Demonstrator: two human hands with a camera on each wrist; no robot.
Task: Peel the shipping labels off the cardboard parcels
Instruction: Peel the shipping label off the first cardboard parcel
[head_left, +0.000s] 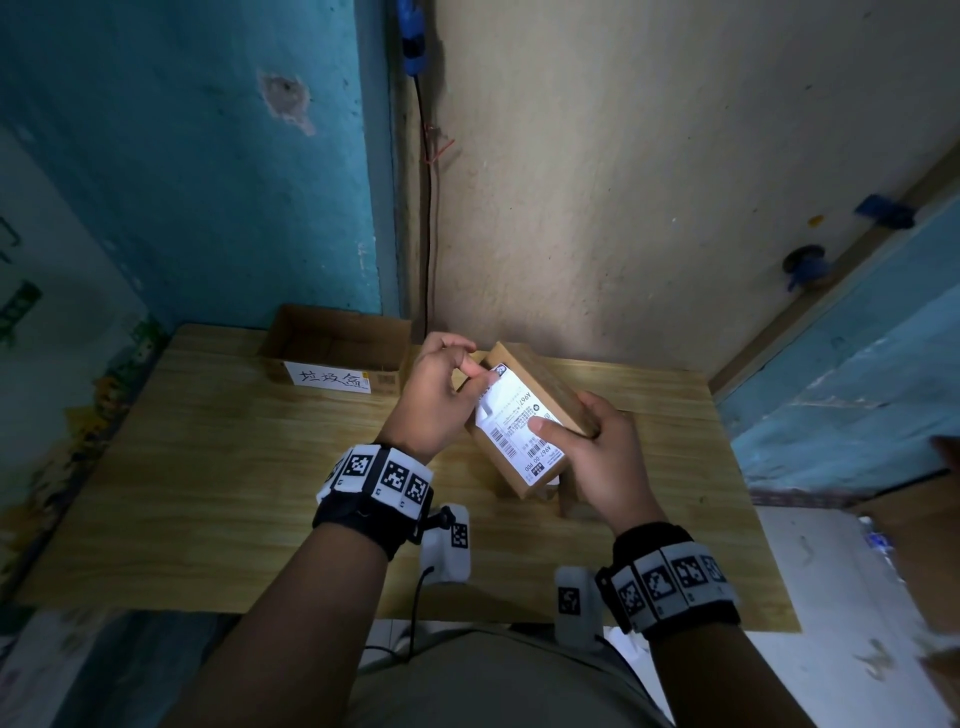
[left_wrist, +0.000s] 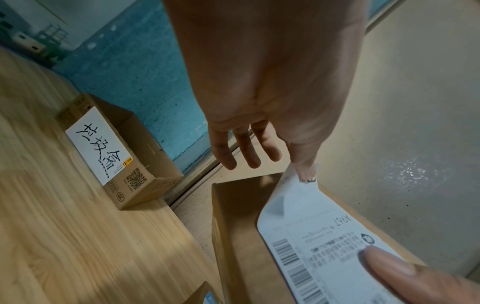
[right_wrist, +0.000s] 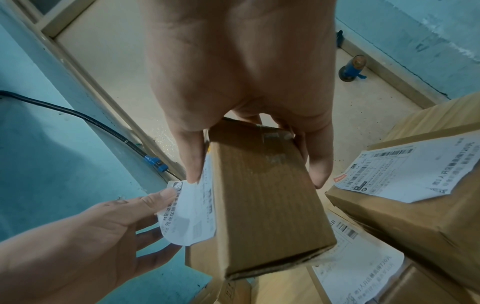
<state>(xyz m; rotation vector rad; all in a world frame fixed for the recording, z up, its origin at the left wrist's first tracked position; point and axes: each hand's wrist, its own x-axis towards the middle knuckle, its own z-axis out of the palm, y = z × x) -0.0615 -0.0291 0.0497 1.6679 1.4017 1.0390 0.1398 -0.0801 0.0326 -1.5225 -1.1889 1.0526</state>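
Observation:
Over the wooden table (head_left: 208, 493) I hold a small cardboard parcel (head_left: 548, 382) tilted up. My right hand (head_left: 571, 434) grips it around its sides, with the thumb pressing the white shipping label (head_left: 511, 415) flat. My left hand (head_left: 480, 371) pinches the label's far corner, which is lifted off the cardboard. The left wrist view shows the label (left_wrist: 311, 226) curling up from the parcel (left_wrist: 233, 216) at the pinch of the left hand (left_wrist: 302, 168). In the right wrist view the right hand (right_wrist: 257, 176) wraps the parcel (right_wrist: 265, 205), and the loose label (right_wrist: 189, 216) hangs off its left side.
An open cardboard box (head_left: 337, 353) with a handwritten white tag stands at the table's back edge against the wall. More labelled parcels (right_wrist: 415, 195) lie below and to the right of the held one. The wall corner stands close behind the table.

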